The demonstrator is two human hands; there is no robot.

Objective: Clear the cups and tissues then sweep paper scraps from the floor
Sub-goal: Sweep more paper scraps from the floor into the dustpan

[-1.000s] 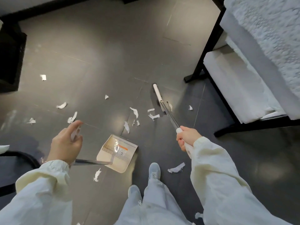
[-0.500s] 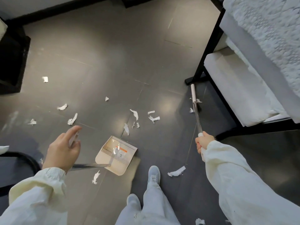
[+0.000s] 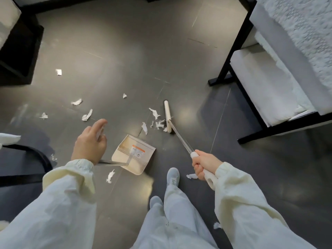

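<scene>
Scraps [image 3: 158, 125] lie against the broom [image 3: 167, 115] head, just ahead of the dustpan [image 3: 133, 153]. My right grip [image 3: 204, 163] is wrapped round the broom handle; my left grip [image 3: 89, 142] holds the dustpan's.

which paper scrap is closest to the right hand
The scrap between the right hand and the forward shoe; every other scrap lies farther off.

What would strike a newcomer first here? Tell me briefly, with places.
White scraps litter the dark floor, thickest mid-frame. The right hand grips the broom, whose head rests against that cluster, just beyond the cream dustpan. The left hand holds the dustpan by its handle.
</scene>
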